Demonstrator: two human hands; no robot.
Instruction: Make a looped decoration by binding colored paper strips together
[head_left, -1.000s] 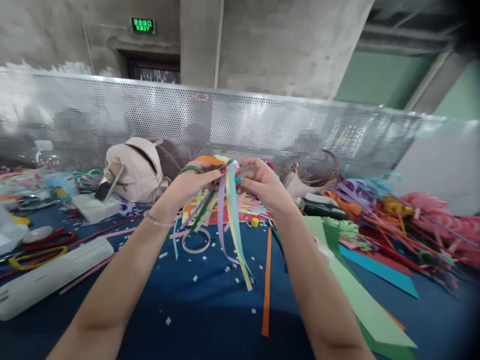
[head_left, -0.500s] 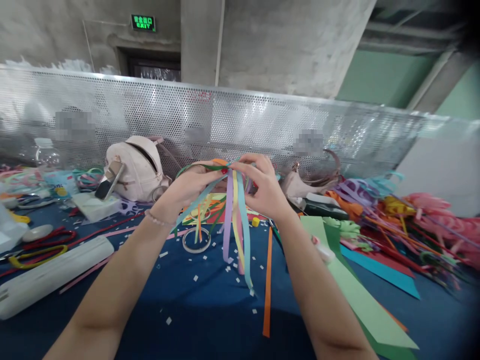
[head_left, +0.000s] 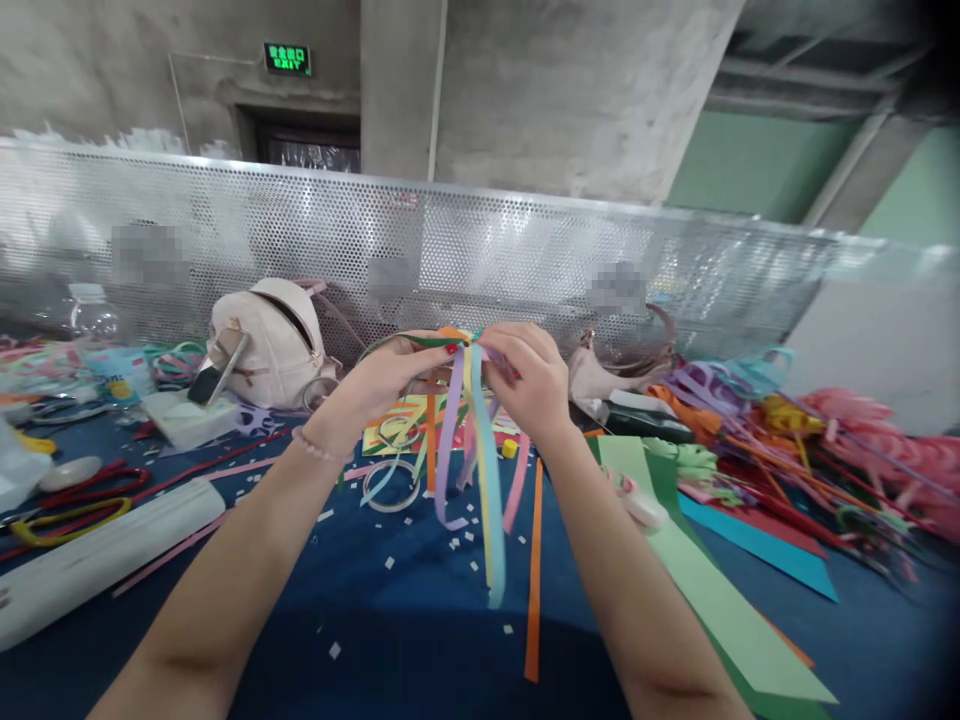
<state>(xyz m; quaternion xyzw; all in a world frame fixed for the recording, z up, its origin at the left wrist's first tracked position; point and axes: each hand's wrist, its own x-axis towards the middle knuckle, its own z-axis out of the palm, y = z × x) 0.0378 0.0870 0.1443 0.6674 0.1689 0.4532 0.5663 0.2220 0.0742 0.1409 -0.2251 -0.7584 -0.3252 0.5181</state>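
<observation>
Both my hands are raised over the blue table, holding a bundle of coloured paper strips (head_left: 475,450) in lilac, yellow, light blue and pink that hang down between them. My left hand (head_left: 386,378) pinches the bundle's upper end, where green and orange strips show along the fingers. Close beside it, my right hand (head_left: 529,375) is closed on the strips from the other side, its fingers curled and partly hidden. Below the left hand, a ring-shaped roll (head_left: 391,486) lies on the cloth. An orange strip (head_left: 533,580) lies near my right forearm.
A white backpack (head_left: 266,345) stands behind on the left, a small bag (head_left: 611,370) behind on the right. Yellow-handled scissors (head_left: 71,520) and a long white roll (head_left: 112,555) lie left. Green paper sheets (head_left: 697,570) and heaped strips (head_left: 847,430) fill the right. A perforated metal panel (head_left: 495,250) runs behind.
My right hand has turned and its fingers have curled in more closely. The hanging strips have swung, and a pink one now hangs farther right.
</observation>
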